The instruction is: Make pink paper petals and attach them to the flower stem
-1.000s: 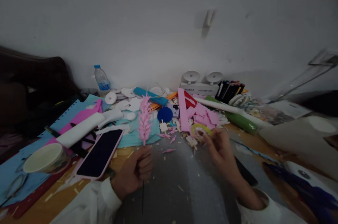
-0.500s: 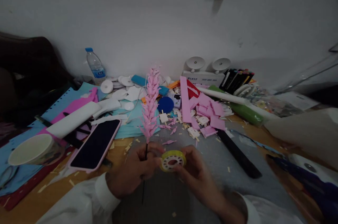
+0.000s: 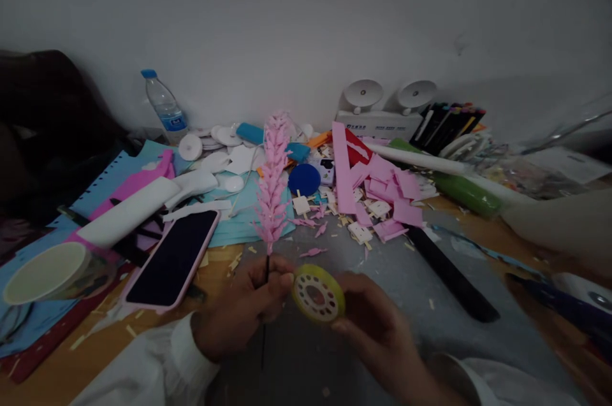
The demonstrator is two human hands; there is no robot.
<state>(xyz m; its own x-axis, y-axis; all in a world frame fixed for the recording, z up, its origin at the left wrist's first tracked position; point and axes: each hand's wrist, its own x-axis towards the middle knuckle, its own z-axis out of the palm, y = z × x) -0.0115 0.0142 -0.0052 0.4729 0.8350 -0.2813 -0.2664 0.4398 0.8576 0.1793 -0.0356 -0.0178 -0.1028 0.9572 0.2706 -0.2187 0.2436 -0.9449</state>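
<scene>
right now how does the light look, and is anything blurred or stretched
Head view: dim, the wall darker toward the top corners; head view: the tape shows its holes, the right hand seems softer; head view: the cup looks stretched near the left edge.

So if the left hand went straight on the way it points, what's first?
Likely the yellow tape roll in the right hand, close by the left hand; depth unclear, they may touch.

You've got a pink flower spike [image 3: 271, 192] on a black stem [image 3: 264, 342] in your left fingers [image 3: 275, 290]; yellow tape roll [image 3: 335, 288] in your right fingers [image 3: 366, 291], white hub [image 3: 302, 294] patterned with a ring of dark dots. Beyond your fingertips: dark-blue disc [image 3: 304, 180]. Left of them: pink-cased phone [image 3: 173, 259]. Below: grey mat [image 3: 382, 259].
</scene>
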